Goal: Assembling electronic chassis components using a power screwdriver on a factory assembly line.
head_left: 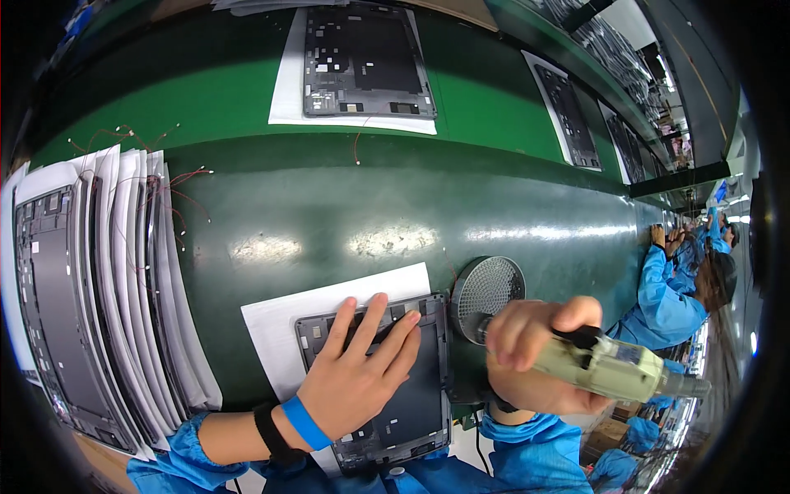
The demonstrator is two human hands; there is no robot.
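My left hand lies flat with fingers spread on a dark tablet housing. Under that housing is a white sheet, which sticks out at its far and left sides. A pale yellow-green electric screwdriver is gripped in my right hand, fingers wrapped round its front part. Its nose points left, toward the near edge of a round dark dish with a perforated grid. Whether the bit touches the dish is hidden by my fingers.
A stack of housings and white sheets stands at the left, thin red wires trailing from it. Beyond the bench's raised edge, another housing rests on a green belt, with more at the right. A co-worker in blue sits far right.
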